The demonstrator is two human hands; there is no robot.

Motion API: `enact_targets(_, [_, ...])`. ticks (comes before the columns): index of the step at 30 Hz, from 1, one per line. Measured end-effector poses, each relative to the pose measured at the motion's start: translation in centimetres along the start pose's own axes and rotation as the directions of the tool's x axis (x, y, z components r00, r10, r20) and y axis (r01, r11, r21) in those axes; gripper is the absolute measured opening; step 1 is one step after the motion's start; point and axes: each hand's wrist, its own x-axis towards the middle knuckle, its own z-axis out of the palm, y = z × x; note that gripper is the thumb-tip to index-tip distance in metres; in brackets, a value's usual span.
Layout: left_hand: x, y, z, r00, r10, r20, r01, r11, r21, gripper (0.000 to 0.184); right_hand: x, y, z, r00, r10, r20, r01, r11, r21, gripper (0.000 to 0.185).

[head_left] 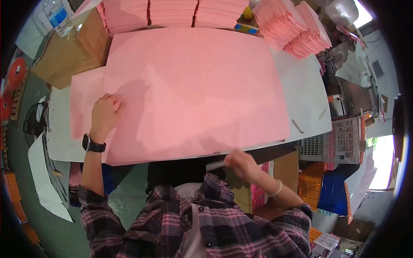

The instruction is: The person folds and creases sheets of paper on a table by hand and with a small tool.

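Note:
A large pink sheet (180, 90) lies across the white table, with a faint crease down it. Another pink piece (84, 99) shows beyond its left edge. Over that edge is my left hand (105, 114), its fingers curled together; whether they grip the sheet is hidden. A dark watch is on that wrist. My right hand (241, 165), smeared by motion, is closed around a flat, pale strip-like tool (215, 166) just off the table's front edge, near my body. The tool's exact kind is unclear.
Stacks of folded pink sheets (172, 13) line the back, with more piles (292, 28) at back right. A cardboard box (75, 51) carrying a water bottle (59, 18) stands at back left. Grey crates (342, 139) sit beyond the white table's (303, 90) right end.

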Motion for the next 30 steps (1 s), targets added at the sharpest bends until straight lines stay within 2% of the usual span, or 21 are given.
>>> enact_targets(1, [0.0,0.1,-0.1,1.000,-0.002,0.003,0.002,1.000,0.008,0.029,1.2,-0.1,-0.3,0.966,0.250,-0.071,-0.246,0.967,0.065,0.026])
enact_targets(2, [-0.1,0.3,-0.2,1.000,0.003,0.003,-0.003,1.000,0.009,0.029,2.3,-0.2,-0.5,0.865,0.486,-0.124,-0.469,0.871,0.147,0.030])
enact_targets(3, [-0.1,0.6,-0.4,1.000,0.001,0.007,-0.001,1.000,0.009,0.030,3.3,-0.4,-0.8,0.864,0.486,-0.129,-0.468,0.872,0.147,0.030])
enact_targets(6, [0.0,0.8,-0.5,1.000,-0.009,0.011,0.009,1.000,0.009,0.032,5.8,-0.5,-1.7,0.959,0.260,-0.115,-0.280,0.932,-0.229,0.039])
enact_targets(11, [0.1,0.0,0.1,1.000,-0.021,0.006,0.021,0.999,0.033,0.033,6.5,0.8,-1.4,0.971,0.236,-0.046,-0.240,0.944,-0.226,0.042])
enact_targets(14, [0.1,-0.1,0.1,1.000,-0.003,-0.008,0.003,1.000,0.027,0.032,6.2,1.0,-1.5,0.969,0.243,-0.039,-0.246,0.958,-0.147,0.035])
enact_targets(15, [0.1,0.1,0.1,0.999,-0.010,0.030,0.008,0.998,0.067,0.030,6.1,1.4,-1.3,0.969,0.242,-0.042,-0.245,0.958,-0.148,0.035])
enact_targets(18, [-0.6,0.5,0.5,0.995,-0.030,0.095,0.016,0.988,0.151,0.030,6.0,2.4,-0.7,0.996,0.040,-0.079,-0.050,0.991,-0.127,0.032])
enact_targets(19, [-1.4,0.4,1.6,0.991,0.130,0.014,-0.131,0.987,0.088,0.036,6.1,2.0,-1.3,0.996,0.028,-0.083,-0.039,0.990,-0.133,0.032])
enact_targets(20, [-2.2,0.4,2.1,0.956,0.283,-0.075,-0.280,0.959,0.042,0.046,5.9,1.2,-2.2,0.996,0.046,-0.072,-0.048,0.999,-0.022,0.030])
enact_targets(21, [-2.8,1.1,1.3,0.902,0.428,0.065,-0.432,0.899,0.079,0.051,6.1,0.1,-3.6,0.996,0.063,-0.058,-0.057,0.994,0.091,0.028])
enact_targets(22, [-3.3,2.3,0.5,0.810,0.548,0.210,-0.574,0.814,0.092,0.057,5.8,-0.6,-5.4,0.992,0.092,0.084,-0.106,0.978,0.179,0.026])
enact_targets(23, [-4.0,3.4,-0.2,0.743,0.610,0.276,-0.615,0.785,-0.076,0.052,5.2,-1.4,-7.3,0.968,0.111,0.225,-0.169,0.951,0.258,0.023])
enact_targets(24, [-4.5,4.2,-0.7,0.663,0.675,0.325,-0.630,0.737,-0.245,0.048,5.0,-2.2,-9.0,0.956,0.081,0.281,-0.192,0.898,0.395,0.021])
enact_targets(25, [-4.7,4.3,-0.6,0.662,0.677,0.323,-0.636,0.735,-0.237,0.048,5.0,-2.9,-10.7,0.942,0.044,0.332,-0.221,0.825,0.519,0.018])
enact_targets(26, [-4.8,4.3,-0.4,0.653,0.670,0.354,-0.530,0.738,-0.418,0.046,4.9,-3.3,-12.6,0.945,0.042,0.324,-0.215,0.828,0.518,0.018])
enact_targets(28, [-4.7,4.1,-0.1,0.616,0.669,0.415,-0.244,0.663,-0.708,0.048,5.4,-3.1,-16.1,0.953,0.149,0.264,-0.273,0.800,0.534,0.011])
enact_targets(29, [-4.6,3.7,-0.4,0.611,0.673,0.418,-0.253,0.666,-0.702,0.048,6.2,-2.7,-17.0,0.935,0.316,0.164,-0.346,0.704,0.620,0.010])
enact_targets(30, [-4.4,2.9,-0.9,0.689,0.477,0.545,0.176,0.620,-0.765,0.057,7.3,-2.1,-18.0,0.874,0.480,0.078,-0.388,0.590,0.708,0.010])
